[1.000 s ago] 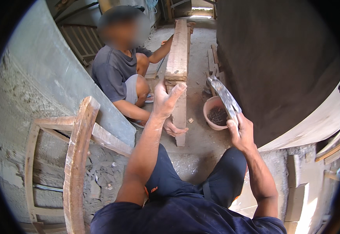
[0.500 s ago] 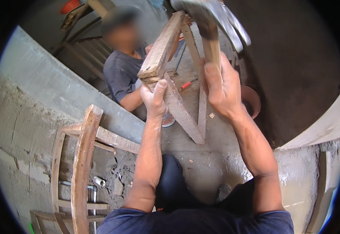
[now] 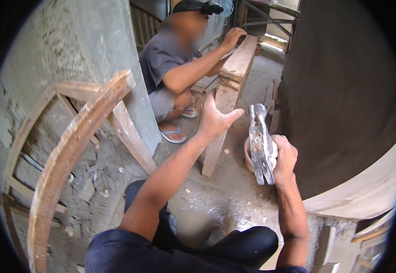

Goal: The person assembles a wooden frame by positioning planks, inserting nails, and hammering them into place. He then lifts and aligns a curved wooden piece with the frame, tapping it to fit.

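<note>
My left hand (image 3: 216, 119) is at the near upright of a rough wooden frame (image 3: 227, 98), finger and thumb spread in a V with the wood showing between them. The thumb stands off to the right; the other fingers are mostly hidden. To the right, my right hand (image 3: 285, 158) grips a claw hammer (image 3: 261, 145), held low and apart from the frame. Its metal head faces me, and its handle is mostly out of sight. A co-worker's hand (image 3: 233, 38) touches the far end of the frame's top board (image 3: 240, 61).
A co-worker (image 3: 170, 68) in sandals squats beyond the frame. On the left, a curved wooden piece (image 3: 64, 159) leans near a concrete wall (image 3: 109, 50) and rubble (image 3: 91, 186). A round tub (image 3: 248, 157) sits behind the hammer. A dark curved surface (image 3: 339, 100) rises at the right.
The hammer has come down from above the frame to its right. My left hand has moved right and its thumb has spread away from the wood. The view has shifted, and the co-worker appears farther right.
</note>
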A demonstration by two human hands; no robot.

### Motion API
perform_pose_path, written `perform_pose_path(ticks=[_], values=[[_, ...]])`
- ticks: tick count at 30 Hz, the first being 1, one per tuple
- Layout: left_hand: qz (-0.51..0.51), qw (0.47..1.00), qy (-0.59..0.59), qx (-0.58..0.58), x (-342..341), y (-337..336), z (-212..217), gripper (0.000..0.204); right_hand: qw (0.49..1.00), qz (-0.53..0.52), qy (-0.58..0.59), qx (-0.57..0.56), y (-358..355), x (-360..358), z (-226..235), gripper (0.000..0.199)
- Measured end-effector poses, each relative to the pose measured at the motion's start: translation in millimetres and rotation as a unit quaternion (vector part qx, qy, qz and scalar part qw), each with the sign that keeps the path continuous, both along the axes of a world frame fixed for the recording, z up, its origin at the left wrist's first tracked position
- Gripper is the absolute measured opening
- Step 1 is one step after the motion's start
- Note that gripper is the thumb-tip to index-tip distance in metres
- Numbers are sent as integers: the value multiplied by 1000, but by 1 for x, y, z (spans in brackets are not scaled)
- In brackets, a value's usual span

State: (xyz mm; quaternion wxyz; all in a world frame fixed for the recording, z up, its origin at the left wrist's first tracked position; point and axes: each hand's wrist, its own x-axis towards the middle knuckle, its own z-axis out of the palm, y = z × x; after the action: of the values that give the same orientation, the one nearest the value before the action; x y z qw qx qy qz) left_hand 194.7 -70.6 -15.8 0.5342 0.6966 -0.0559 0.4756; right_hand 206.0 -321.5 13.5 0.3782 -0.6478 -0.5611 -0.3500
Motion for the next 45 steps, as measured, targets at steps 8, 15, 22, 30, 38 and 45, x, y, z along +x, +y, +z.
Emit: perform_pose_path(ticks=[8, 15, 22, 30, 38, 45], values=[[55, 996, 62, -14, 6, 8, 3, 44, 990, 84, -117, -1, 16, -53, 32, 28], [44, 998, 35, -26, 0, 12, 9, 50, 938, -282, 8, -203, 12, -3, 37, 36], [38, 997, 68, -18, -3, 12, 4, 46, 974, -84, -167, -125, 22, -76, 53, 25], [38, 998, 54, 1, 9, 16, 11, 55, 948, -262, 40, -176, 33, -6, 42, 31], [8, 998, 59, -1, 1, 19, -6, 59, 986, -52, -115, -110, 37, -85, 34, 31], [157, 975, 70, 143, 4, 10, 11, 55, 952, -242, 61, -176, 34, -25, 48, 34]])
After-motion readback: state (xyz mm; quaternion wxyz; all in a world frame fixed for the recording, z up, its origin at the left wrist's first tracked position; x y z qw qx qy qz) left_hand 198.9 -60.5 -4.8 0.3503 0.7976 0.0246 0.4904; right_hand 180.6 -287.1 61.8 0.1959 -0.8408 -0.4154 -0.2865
